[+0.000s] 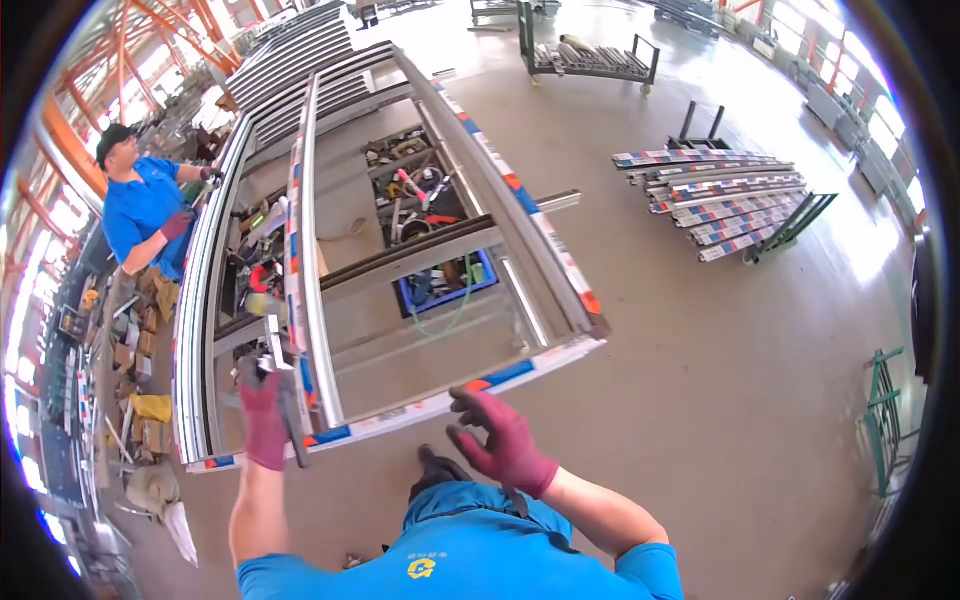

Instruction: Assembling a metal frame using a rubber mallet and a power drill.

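A large metal window frame [545, 250] with red, white and blue protective tape lies flat at waist height in front of me. My left hand [264, 420], in a maroon glove, is closed around a grey and black hand tool [291, 405] at the frame's near left corner. The tool's silver upper end rises over the frame; its exact kind is hard to make out. Near the frame's front edge, my right hand [505, 440], in a matching glove, has its fingers apart and slightly curled with nothing in them.
At the frame's left side stands a co-worker in a blue shirt [140, 215]. Beneath the frame are trays of tools and a blue bin [403, 300]. Taped profiles [735, 200] rest on a rack at right, and a cart [590, 65] stands farther back. Cardboard boxes [152, 437] lie left.
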`<state>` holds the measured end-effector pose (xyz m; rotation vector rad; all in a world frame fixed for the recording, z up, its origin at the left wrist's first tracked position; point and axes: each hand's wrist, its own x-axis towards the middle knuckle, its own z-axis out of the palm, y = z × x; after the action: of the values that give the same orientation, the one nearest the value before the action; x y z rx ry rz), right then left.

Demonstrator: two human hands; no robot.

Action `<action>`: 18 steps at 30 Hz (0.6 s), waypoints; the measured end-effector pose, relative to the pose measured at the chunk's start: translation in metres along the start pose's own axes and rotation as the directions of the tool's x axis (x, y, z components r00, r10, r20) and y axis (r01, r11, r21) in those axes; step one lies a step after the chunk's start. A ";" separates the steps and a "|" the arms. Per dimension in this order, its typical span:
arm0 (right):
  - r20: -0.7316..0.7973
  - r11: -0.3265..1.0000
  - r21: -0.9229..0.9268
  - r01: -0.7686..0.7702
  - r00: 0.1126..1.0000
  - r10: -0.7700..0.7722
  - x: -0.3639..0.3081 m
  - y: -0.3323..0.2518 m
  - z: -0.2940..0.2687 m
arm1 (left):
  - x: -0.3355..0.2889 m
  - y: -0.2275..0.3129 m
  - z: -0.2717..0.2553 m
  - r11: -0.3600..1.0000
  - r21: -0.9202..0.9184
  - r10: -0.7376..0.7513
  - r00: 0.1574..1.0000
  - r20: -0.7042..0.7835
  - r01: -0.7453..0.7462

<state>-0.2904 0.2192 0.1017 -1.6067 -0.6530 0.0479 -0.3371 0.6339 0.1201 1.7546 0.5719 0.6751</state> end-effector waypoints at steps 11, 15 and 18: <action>-0.187 0.829 0.501 -0.250 0.904 0.385 -0.053 0.073 -0.239 | -0.261 0.120 0.432 0.983 -0.109 0.182 0.717 0.673 -0.147; -0.332 0.670 0.632 -0.389 0.646 0.688 -0.052 0.112 -0.349 | -0.287 0.119 0.562 0.943 -0.147 0.308 0.608 0.732 -0.300; -0.405 0.704 0.650 -0.286 0.654 0.639 -0.034 0.139 -0.435 | -0.291 0.128 0.660 0.935 -0.170 0.326 0.560 0.761 -0.313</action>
<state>-0.0922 -0.1875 0.0322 -1.0908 0.3210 0.0955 -0.0833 -0.0499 0.0521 1.9396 -0.3855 0.0789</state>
